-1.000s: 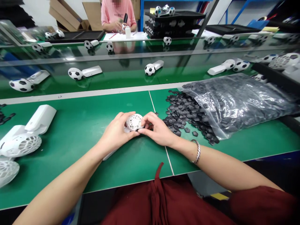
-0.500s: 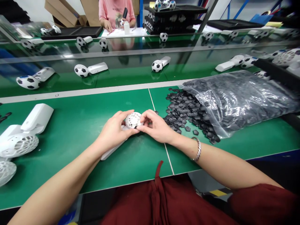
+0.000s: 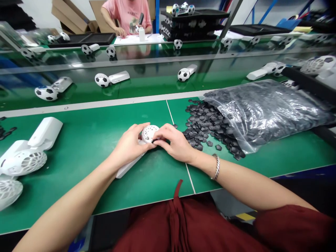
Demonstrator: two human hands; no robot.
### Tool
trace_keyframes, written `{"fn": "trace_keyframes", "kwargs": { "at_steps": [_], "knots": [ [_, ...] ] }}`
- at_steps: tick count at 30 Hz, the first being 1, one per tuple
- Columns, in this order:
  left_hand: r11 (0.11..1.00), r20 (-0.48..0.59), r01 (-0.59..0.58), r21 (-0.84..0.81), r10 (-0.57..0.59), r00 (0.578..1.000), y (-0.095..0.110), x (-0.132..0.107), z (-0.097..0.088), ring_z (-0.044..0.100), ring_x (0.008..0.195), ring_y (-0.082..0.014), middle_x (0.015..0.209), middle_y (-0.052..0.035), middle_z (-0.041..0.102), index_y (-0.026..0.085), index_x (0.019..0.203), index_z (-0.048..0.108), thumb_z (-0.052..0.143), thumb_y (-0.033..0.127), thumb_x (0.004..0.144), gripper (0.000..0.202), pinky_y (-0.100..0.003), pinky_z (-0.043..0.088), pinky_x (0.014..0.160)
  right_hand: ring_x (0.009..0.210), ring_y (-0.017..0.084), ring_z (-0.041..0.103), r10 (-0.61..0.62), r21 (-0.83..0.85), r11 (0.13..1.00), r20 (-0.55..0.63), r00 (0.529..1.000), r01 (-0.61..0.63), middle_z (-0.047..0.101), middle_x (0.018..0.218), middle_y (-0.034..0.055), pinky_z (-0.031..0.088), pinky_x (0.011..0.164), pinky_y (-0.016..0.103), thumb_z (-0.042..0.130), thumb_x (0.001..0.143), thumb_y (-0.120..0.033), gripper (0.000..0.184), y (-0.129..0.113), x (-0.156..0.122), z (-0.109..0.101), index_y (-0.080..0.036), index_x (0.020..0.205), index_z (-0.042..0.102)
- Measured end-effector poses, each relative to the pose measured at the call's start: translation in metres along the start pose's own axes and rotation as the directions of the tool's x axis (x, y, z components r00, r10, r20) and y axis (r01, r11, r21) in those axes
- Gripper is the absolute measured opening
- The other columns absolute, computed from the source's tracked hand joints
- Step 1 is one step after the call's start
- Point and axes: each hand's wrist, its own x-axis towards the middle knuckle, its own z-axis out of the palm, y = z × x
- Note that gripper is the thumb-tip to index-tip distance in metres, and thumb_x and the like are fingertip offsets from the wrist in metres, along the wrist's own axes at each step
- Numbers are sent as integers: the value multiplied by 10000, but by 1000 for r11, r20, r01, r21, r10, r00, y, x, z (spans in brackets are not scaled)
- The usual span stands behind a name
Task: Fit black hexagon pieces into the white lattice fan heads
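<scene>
My left hand is closed around a white handheld fan with a round, open-latticed head. The fan's handle slants down to the left below that hand, close to the green worktop. At the head's lower right edge, my right hand pinches a small black pentagon piece against the rim. Its fingers partly cover the head and most of the piece. Right of this hand, loose black pentagon pieces spill from a clear plastic bag.
More white fans lie at the left, near a few black pieces. Beyond the pale ledge, a green conveyor carries football-patterned fans. Across it a person in a pink shirt works near stacked black trays.
My right fingers have shifted over the fan head's lower right, and the black piece now shows between them. Fans on the near conveyor have moved right; those on the far one, left.
</scene>
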Motion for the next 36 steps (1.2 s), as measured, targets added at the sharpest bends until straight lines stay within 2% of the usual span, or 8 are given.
{"fn": "trace_keyframes", "kwargs": {
  "at_steps": [4,8,11,14,16,21,27,36],
  "knots": [
    [998,-21,-41,49,42,999,4,-2,-1,559,775,-175,977,-55,546,173,1216,494,685,407,646,645,-328,478,739,639,81,476,236,189,954,-1,972,-232,450,865,-6,457,630,259,666,684,-174,248,3,2,6,-187,836,470],
    [993,-18,-57,100,59,998,5,-1,-3,556,773,-179,977,-62,549,171,1214,496,640,406,686,596,-337,473,736,635,84,469,245,242,939,24,969,-244,459,781,-22,431,616,246,654,680,-191,206,8,8,0,-177,738,457],
    [996,86,-66,58,61,994,5,-1,-7,570,854,-194,1075,-75,547,182,1267,436,624,412,692,647,-344,469,794,641,94,486,250,255,936,-5,968,-241,505,717,-22,426,615,243,621,725,-256,154,14,13,-26,-168,745,496],
    [990,115,-59,128,44,992,4,-2,-10,571,944,-226,1179,-67,542,210,1275,409,614,332,679,642,-358,463,822,615,92,488,319,72,947,-136,938,-312,555,688,-13,410,602,238,604,742,-246,104,21,15,-56,-155,732,557],
    [971,97,-84,223,64,993,3,-2,-11,541,1035,-248,1225,-45,535,241,1267,417,560,241,689,595,-376,438,861,596,90,489,348,-111,926,-125,929,-362,578,669,-10,397,590,234,612,728,-195,56,24,13,-65,-151,697,598],
    [913,109,-192,361,163,981,2,0,-11,484,1077,-258,1208,-38,547,260,1273,441,403,76,687,616,-422,374,905,666,119,540,359,-399,871,120,926,-286,618,751,23,407,640,250,634,733,-164,35,25,10,-52,-172,744,666],
    [857,77,-274,436,268,960,-1,0,-8,447,1037,-252,1150,-35,564,285,1267,456,358,33,718,612,-436,325,910,655,115,539,425,-415,847,153,892,-333,594,737,9,397,618,235,651,718,-131,74,22,9,-46,-173,773,623],
    [857,95,-287,428,273,957,-5,2,-10,411,1087,-243,1157,-27,563,282,1281,436,344,25,725,619,-428,298,943,773,123,574,135,-128,987,285,949,-102,639,823,9,425,728,249,548,810,-142,112,-5,7,-42,-189,874,629]
  ]
}}
